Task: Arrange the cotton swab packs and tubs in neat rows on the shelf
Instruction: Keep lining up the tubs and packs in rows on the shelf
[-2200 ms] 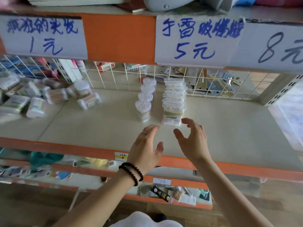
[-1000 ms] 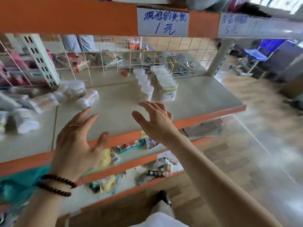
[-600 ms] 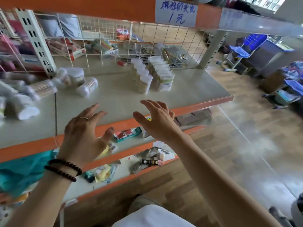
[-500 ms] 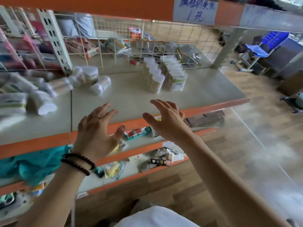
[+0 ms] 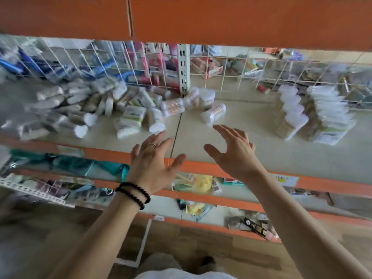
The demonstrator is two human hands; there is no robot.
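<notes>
A loose heap of cotton swab packs and tubs (image 5: 96,109) lies on the left half of the beige shelf (image 5: 251,150), blurred by head motion. Closer to the middle lie a flat swab pack (image 5: 131,121), a tub on its side (image 5: 213,114) and an upright tub (image 5: 206,98). At the right stand a neat row of tubs (image 5: 291,111) and a row of flat packs (image 5: 330,119). My left hand (image 5: 153,164) and my right hand (image 5: 233,152) hover over the shelf's front edge with fingers spread, holding nothing.
A white wire grid (image 5: 231,71) backs the shelf, with a perforated upright post (image 5: 183,71) in the middle. An orange beam (image 5: 221,19) runs overhead and an orange front lip (image 5: 201,168) below my hands. Lower shelves (image 5: 201,204) hold mixed small goods.
My view has swung left, from the neat rows toward the loose heap. Both hands stay spread and empty, now over the shelf's middle seam.
</notes>
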